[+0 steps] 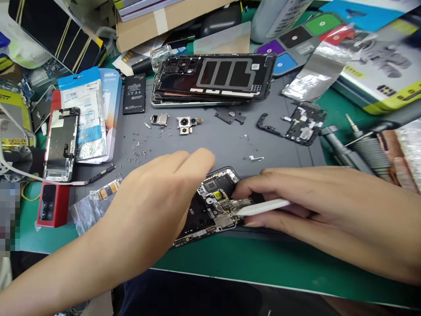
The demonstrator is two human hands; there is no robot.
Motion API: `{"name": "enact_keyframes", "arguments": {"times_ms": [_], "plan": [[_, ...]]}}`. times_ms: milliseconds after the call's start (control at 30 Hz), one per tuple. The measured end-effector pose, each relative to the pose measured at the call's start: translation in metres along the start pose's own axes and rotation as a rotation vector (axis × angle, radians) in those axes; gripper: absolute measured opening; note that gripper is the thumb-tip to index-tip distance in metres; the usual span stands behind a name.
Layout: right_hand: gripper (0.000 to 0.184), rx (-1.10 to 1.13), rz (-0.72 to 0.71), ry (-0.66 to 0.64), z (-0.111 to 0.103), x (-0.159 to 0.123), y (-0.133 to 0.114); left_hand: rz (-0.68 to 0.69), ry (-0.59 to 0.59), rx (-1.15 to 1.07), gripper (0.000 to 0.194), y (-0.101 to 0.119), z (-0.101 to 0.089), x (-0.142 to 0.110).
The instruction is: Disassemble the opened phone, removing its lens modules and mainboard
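Note:
An opened phone point(215, 204) lies at a slant on the grey mat, its circuit board bare and metal shields showing. My left hand point(158, 197) is closed over the phone's left part, its fingertips mostly hidden beneath the curled knuckles. From the right, my right hand point(305, 210) grips a white spudger point(263, 207), whose pointed tip touches the board near its right end. The index finger and thumb of that hand reach to the phone's right edge, above and below the spudger.
Behind the hands are a camera module point(184, 124), loose screws point(140, 153), a black battery point(134, 94) and a stack of phone panels point(213, 79). A black bracket assembly point(301, 125) and screwdrivers point(345, 147) are right. A red box point(53, 204) and a phone screen point(62, 142) stand left.

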State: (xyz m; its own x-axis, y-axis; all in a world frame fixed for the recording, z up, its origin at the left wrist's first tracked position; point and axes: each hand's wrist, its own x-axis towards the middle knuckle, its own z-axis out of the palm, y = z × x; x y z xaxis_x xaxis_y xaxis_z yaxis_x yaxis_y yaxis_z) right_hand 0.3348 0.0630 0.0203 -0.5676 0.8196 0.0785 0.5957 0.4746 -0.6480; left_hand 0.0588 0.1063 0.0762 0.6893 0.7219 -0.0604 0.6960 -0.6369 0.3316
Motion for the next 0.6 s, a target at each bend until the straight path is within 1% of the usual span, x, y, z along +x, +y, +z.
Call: {"name": "enact_keyframes", "arguments": {"times_ms": [67,133,200,233,333,467,600], "plan": [[0.03,0.001,-0.047,0.007,-0.003,0.003,0.0,0.066,0.014,0.031,0.031,0.004,-0.001,-0.004],[0.027,0.001,-0.053,0.013,-0.005,0.006,0.0,0.126,0.096,0.053,0.031,0.01,-0.002,-0.011],[0.027,0.019,-0.044,0.012,-0.006,0.008,0.0,0.162,0.175,0.069,0.031,0.016,-0.002,-0.019],[0.028,0.035,-0.037,0.01,-0.006,0.008,-0.001,0.172,0.185,0.067,0.029,0.019,-0.001,-0.023],[0.029,0.062,-0.012,-0.004,-0.005,0.007,-0.001,0.163,0.158,0.041,0.024,0.026,0.004,-0.031],[0.03,0.057,0.012,-0.046,-0.003,0.001,-0.001,0.157,0.152,0.097,0.037,0.03,0.012,-0.032],[0.031,0.041,-0.004,-0.025,-0.003,-0.002,0.0,0.188,0.157,0.175,0.033,0.032,0.015,-0.028]]}}
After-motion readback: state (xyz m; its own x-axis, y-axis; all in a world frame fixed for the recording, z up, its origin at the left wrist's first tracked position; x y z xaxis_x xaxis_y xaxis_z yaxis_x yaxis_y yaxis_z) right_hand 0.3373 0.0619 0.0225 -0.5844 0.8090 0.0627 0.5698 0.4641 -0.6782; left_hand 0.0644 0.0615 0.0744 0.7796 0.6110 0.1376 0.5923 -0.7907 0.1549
